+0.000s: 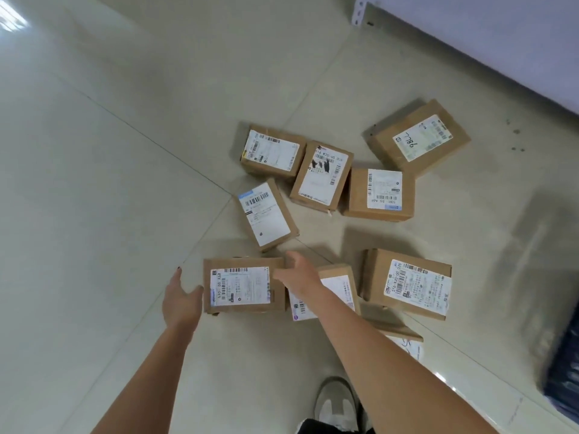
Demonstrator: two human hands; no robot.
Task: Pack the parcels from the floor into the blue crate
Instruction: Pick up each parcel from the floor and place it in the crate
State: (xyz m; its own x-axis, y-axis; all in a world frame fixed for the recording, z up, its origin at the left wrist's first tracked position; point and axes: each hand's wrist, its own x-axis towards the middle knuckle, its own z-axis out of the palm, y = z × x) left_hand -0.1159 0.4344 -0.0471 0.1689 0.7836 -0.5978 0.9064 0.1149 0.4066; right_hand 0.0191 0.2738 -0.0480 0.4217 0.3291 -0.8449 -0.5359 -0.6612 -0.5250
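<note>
Nine parcels (321,175) on floor, left hand (181,300), right hand (300,274) flanking one

parcels (243,286): brown, white barcode labels | floor (109,183): pale beige tiles | crate (564,368): dark blue | shoe (336,405): grey-white

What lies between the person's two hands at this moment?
In the head view, one labelled cardboard parcel sits between the left hand and right hand, both open at its ends.
</note>
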